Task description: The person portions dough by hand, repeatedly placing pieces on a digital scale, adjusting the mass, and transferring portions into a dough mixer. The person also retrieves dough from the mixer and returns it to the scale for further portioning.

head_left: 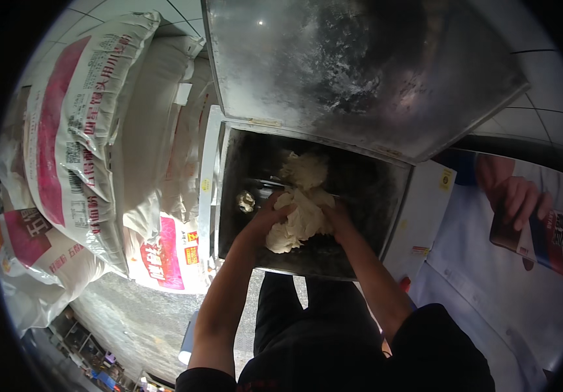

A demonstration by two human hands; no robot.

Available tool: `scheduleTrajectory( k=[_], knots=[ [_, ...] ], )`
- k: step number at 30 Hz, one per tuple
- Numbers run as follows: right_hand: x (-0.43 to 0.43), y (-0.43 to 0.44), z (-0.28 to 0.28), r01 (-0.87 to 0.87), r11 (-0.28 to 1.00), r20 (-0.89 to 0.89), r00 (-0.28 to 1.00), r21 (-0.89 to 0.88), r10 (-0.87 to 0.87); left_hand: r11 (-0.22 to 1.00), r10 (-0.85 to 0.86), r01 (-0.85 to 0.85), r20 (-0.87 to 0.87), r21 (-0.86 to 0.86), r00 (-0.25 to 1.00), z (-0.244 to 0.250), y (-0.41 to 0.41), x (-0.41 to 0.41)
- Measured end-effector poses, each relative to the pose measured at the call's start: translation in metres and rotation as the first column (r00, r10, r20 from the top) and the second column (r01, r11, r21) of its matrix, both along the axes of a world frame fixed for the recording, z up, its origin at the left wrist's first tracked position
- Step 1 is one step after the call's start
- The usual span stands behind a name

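A large, rough lump of pale dough point(297, 220) lies inside the open metal bin of a dough mixer point(399, 215). My left hand point(268, 215) grips its left side, and my right hand point(339, 219) grips its right side. Another ragged mass of dough point(305, 169) touches it at the far side. Near the bin's left wall is a small piece of dough point(245, 201). Part of a shiny metal bar point(268, 184) shows left of the dough. The undersides of the dough and some of my fingers are hidden.
The raised metal lid point(360, 73), dusted with flour, stands behind the bin. Stacked flour sacks point(76, 132) rise at the left, with another printed sack point(164, 259) beside the machine. A printed panel point(497, 274) is on the right. Tiled floor or wall surfaces show behind.
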State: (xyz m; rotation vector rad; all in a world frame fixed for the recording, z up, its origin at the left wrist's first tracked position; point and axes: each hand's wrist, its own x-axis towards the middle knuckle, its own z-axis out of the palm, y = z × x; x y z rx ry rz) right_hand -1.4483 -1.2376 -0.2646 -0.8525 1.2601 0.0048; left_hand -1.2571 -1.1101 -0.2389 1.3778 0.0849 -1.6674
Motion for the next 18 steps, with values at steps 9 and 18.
scheduleTrajectory(
  k=[9, 18],
  knots=[
    [-0.033, 0.029, 0.043, 0.133, 0.989, 0.151, 0.978, 0.070, -0.142, 0.997, 0.077, -0.076, 0.034, -0.029, 0.996, 0.073, 0.019, -0.034],
    [-0.035, 0.006, 0.005, -0.106, 0.981, -0.089, 0.992, -0.164, 0.093, 0.992, 0.115, -0.118, 0.077, 0.033, 0.990, 0.030, 0.000, -0.046]
  ],
)
